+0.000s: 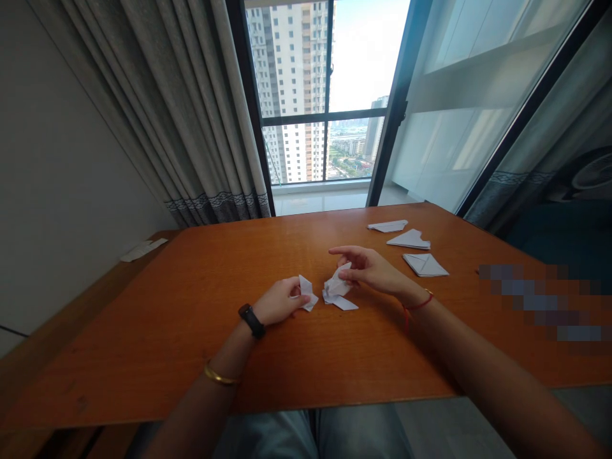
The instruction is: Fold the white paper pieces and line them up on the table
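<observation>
My left hand (280, 301) rests on the orange-brown wooden table (191, 331) and pinches a small folded white paper piece (307, 292). Just to its right, my right hand (366, 268) holds the top of a second crumpled-looking folded white paper (336, 290), whose lower flap lies on the table. The two papers sit a few centimetres apart near the table's middle. A dark watch and a gold bangle are on my left wrist, a red string on my right.
Three folded white paper shapes lie at the back right: one (388, 225), another (410, 240), a third (425, 264). A white paper strip (142, 250) lies on a side ledge at left. Curtains and a tall window stand behind the table.
</observation>
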A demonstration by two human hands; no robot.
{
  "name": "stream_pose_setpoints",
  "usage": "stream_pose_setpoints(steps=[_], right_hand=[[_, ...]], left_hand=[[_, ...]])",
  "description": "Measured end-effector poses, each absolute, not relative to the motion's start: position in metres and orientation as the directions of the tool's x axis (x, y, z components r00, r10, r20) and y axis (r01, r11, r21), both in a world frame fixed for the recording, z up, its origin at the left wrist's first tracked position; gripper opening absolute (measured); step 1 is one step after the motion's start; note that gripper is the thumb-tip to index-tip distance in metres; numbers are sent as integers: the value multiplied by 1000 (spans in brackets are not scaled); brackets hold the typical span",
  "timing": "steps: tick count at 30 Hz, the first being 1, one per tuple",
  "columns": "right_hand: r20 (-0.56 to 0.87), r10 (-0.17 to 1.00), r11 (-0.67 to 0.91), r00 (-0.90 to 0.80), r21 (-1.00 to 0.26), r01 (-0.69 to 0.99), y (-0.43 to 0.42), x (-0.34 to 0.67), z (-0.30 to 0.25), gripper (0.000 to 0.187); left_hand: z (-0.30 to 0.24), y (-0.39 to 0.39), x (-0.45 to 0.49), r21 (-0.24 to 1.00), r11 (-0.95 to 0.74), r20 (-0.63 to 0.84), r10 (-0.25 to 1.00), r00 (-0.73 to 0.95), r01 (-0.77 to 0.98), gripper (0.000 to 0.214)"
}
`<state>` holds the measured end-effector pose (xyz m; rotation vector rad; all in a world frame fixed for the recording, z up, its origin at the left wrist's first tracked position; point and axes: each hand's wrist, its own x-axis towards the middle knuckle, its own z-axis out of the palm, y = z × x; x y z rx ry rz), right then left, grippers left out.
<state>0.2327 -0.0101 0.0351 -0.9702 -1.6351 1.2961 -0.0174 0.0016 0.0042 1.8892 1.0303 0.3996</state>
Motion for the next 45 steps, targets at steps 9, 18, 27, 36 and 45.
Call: stream_pose_setpoints(steps=[9, 18, 27, 36, 45], right_hand=[[240, 875, 290, -421, -955, 57, -28, 216, 36, 41], [344, 872, 464, -348, -808, 363, -32, 190, 20, 46], [427, 818, 575, -384, -618, 536, -33, 188, 23, 42], [328, 929, 360, -172, -693, 625, -13, 209, 10, 59], [-54, 946, 184, -321, -726, 663, 1, 232, -1, 31]], left_hand=[[3, 1, -12, 948, 14, -194, 817, 543, 317, 38], [2, -12, 5, 925, 354, -238, 820, 521, -135, 33], [5, -15, 9, 897, 335, -95, 784, 613, -289, 45], [1, -6, 11, 936, 179, -78, 945, 316, -302, 45], [-5, 10, 0, 921, 234, -196, 969, 149, -311, 21]])
